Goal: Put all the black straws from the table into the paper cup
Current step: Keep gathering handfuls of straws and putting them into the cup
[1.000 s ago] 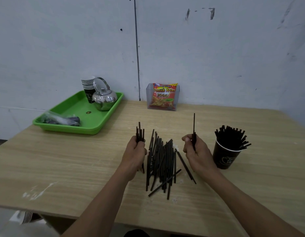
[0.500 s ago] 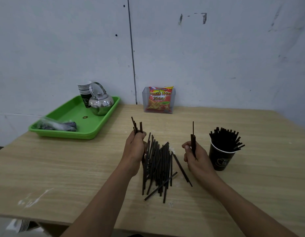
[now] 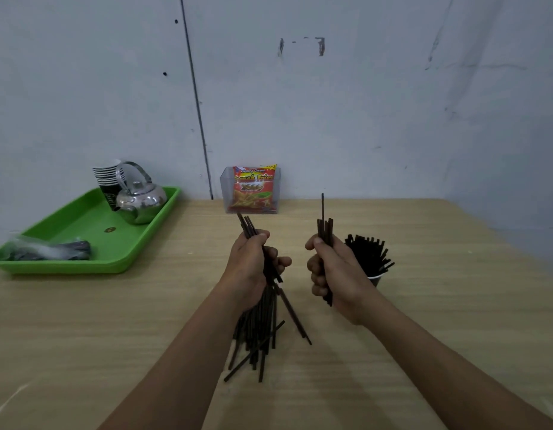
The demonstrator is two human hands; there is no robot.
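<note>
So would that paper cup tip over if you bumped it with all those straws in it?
Probably, yes. The paper cup looks light, and the straws in it fan out above its rim, so it is likely top-heavy. They lean rightward, so it might tip that way.

It looks like a plain break-room or pantry corner, with a scuffed white wall [image 3: 362, 119] behind a wooden table [image 3: 439, 305]. A green tray [image 3: 67, 269] holds a steel kettle [image 3: 141, 201] and stacked cups [image 3: 109, 176], and a snack packet [image 3: 253, 189] stands in a clear holder [image 3: 226, 193].
</note>
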